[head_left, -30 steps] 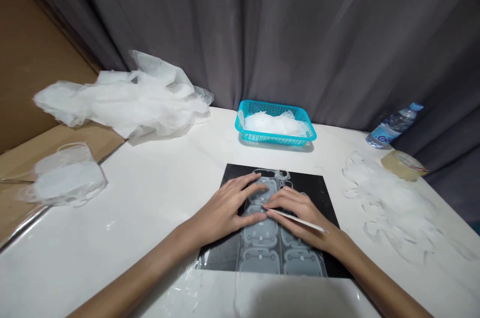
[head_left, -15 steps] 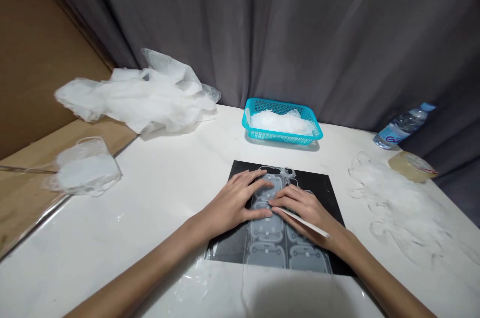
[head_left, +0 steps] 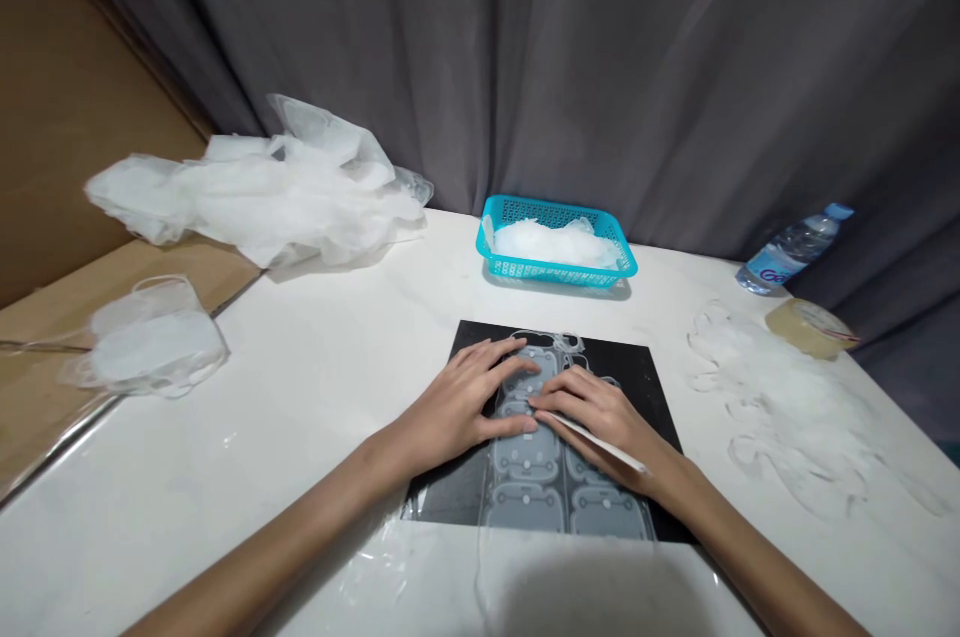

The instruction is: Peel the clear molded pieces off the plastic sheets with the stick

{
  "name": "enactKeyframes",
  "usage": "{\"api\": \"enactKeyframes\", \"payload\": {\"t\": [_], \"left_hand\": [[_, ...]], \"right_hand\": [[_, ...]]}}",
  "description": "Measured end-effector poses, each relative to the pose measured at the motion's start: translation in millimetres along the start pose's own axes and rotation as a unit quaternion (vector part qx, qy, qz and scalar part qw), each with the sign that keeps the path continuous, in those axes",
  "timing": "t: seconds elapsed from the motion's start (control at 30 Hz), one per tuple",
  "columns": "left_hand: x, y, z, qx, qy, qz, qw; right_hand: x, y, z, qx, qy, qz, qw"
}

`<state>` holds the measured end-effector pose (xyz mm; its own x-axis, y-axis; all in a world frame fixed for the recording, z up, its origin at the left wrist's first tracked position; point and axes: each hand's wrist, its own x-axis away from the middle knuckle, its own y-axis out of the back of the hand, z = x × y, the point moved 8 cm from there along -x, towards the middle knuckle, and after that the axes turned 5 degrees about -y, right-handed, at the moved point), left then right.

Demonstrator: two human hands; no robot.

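Observation:
A sheet of grey translucent rounded panels (head_left: 525, 509), like moulded pads joined together, lies on a black board (head_left: 667, 407). My left hand (head_left: 476, 397) rests over the board's left side with fingers spread, its tips touching the upper left panels. From the right, my right hand (head_left: 600, 417) leans on the panels, fingers bent and closed around a thin white stick (head_left: 596, 439). The stick's far end slants back toward my wrist; its tip is hidden under my fingers. Thin clear cords (head_left: 566, 342) curl at the top of the sheet.
Behind the board stands a turquoise basket (head_left: 555, 273) holding white fluffy material. White filmy sheets (head_left: 285, 202) pile up at back left, near a bundle of white pieces (head_left: 157, 347) on cardboard. At right are stringy white scraps (head_left: 795, 407), a tape roll (head_left: 810, 327) and a tilted water bottle (head_left: 791, 252).
The whole view has shifted slightly, so everything sits a little further left. Both hands keep nearly the same pose on the panels.

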<state>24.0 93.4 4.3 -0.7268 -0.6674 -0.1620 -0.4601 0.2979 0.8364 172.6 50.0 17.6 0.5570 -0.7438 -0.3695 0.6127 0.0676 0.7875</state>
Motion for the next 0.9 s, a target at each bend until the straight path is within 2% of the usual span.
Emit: {"api": "enactKeyframes", "payload": {"t": [0.3,0.5,0.7,0.9], "left_hand": [[-2.3,-1.2,0.0,0.005,0.019,0.026,0.999],[-1.5,-4.7,2.1,0.012,0.015,0.042,0.999],[0.5,-3.4,1.5,0.019,0.014,0.038,0.999],[1.9,-7.3,12.9,0.006,0.021,0.006,1.000]], "right_hand": [[-4.4,3.0,8.1,0.046,0.024,-0.005,0.999],[4.7,3.4,2.5,0.059,0.017,0.011,0.998],[2.6,-3.7,7.4,0.163,0.079,-0.019,0.983],[2.6,-15.7,24.9,0.263,0.109,0.023,0.958]]}}
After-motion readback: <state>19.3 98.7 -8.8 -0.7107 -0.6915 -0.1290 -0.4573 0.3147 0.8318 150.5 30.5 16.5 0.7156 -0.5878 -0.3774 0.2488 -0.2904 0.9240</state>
